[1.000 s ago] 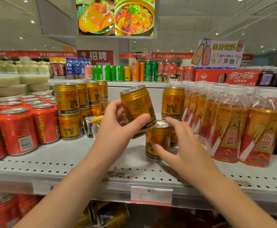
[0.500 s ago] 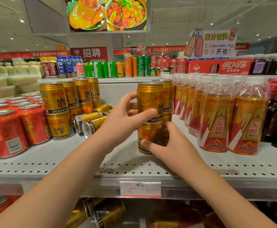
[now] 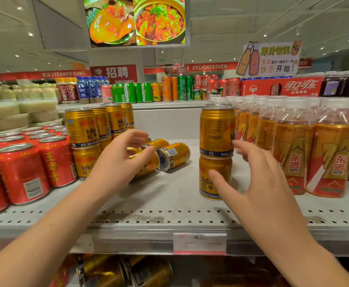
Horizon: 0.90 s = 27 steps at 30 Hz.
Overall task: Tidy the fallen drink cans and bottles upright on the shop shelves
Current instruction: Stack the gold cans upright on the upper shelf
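Two gold cans (image 3: 216, 152) stand stacked upright on the shelf (image 3: 169, 199). To their left, fallen gold cans (image 3: 172, 156) lie on their sides.

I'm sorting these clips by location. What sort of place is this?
Most likely a supermarket drinks aisle. A perforated metal shelf carries a price tag on its front edge, packed rows of gold cans and bottled drinks fill it, and a red DELICATESSEN sign hangs behind.
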Motion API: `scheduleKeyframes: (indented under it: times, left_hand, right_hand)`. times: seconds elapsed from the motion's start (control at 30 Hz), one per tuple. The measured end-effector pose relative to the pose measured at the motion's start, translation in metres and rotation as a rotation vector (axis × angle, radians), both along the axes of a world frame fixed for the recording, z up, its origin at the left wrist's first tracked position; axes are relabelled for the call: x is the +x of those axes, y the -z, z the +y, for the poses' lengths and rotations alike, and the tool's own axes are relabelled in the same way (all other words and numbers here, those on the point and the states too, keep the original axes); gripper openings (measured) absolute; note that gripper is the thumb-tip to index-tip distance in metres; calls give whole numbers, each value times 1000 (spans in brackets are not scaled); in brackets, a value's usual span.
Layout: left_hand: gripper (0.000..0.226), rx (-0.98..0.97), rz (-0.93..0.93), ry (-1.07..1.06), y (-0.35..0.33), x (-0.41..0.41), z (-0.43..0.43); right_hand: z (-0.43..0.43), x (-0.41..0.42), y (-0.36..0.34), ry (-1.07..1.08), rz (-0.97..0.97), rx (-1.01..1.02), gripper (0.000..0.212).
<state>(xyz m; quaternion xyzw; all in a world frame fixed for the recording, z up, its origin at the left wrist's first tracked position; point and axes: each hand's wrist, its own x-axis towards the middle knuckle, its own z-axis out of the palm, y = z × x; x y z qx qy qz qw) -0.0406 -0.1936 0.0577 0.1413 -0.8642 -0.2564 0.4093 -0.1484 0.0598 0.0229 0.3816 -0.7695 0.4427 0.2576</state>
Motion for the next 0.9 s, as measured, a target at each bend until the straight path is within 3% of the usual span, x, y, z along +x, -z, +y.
scheduleKeyframes:
  times: [0.13,0.23,0.4,0.63,0.73,0.9]
  left_hand:
    - [54,-192,-199,-101,12,5,-37]
    - [67,-272,-314,-63,24,0,-48]
    - [51,-389,-288,-13,25,1,-57]
    - [39,-287,-319,73,22,29,-72]
    - [42,-230,-356,70,18,38,-77]
    - [63,-391,-332,-82,24,45,-74]
  right_hand:
    - [-37,41,-8,-87,119,-49,38]
    - [-75,61,-6,-111,149,-30,32]
    - [-128,55,-1,-3,-22,204,47]
    - [-178,28,-14,184,-332,296,46]
    - [-194,12,-28,274,-542,252,57]
    - [-210,-12,-36,390,-741,259,90]
